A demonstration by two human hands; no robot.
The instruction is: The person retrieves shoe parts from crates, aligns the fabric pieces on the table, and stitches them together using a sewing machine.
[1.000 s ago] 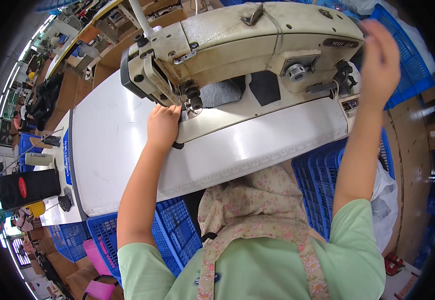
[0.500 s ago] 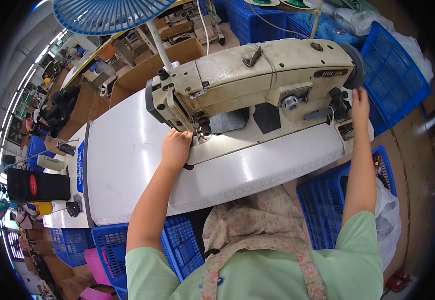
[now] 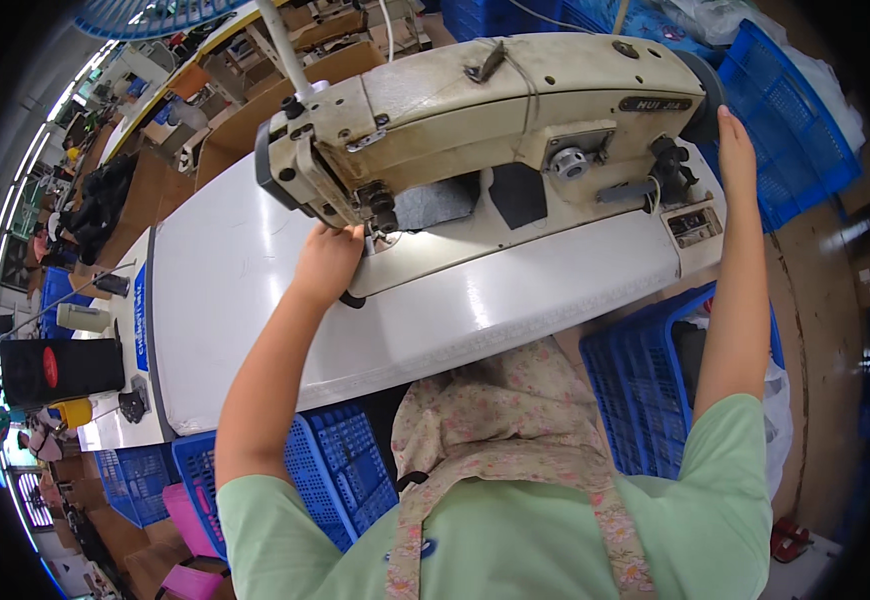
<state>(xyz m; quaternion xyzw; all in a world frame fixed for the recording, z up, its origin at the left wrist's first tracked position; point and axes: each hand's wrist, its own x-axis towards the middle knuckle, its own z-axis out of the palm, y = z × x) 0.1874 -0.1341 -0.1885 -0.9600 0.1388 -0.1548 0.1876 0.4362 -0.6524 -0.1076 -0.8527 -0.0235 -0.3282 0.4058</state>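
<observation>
A worn cream sewing machine [image 3: 435, 120] stands on a white table [image 3: 245, 270]. My left hand [image 3: 329, 262] is at its needle end, fingers together and bent beside the presser foot; their tips are partly hidden, and I cannot make out what they hold. My right hand [image 3: 738, 152] reaches up to the dark handwheel [image 3: 701, 98] at the right end, its fingers closed against the rim. Beneath the machine's arm lie a grey piece of material [image 3: 437, 204] and a darker, angular piece [image 3: 519, 196].
Blue crates [image 3: 640, 400] stand below the table at right, with more blue crates [image 3: 340, 470] at lower left. Another blue crate [image 3: 790, 125] leans behind the handwheel. A blue fan guard [image 3: 155, 15] hangs at upper left. A black box [image 3: 65, 372] is at far left.
The view has shifted, so the machine and table sit higher and further left. My right hand has moved up along the handwheel's rim. My left hand stays by the needle.
</observation>
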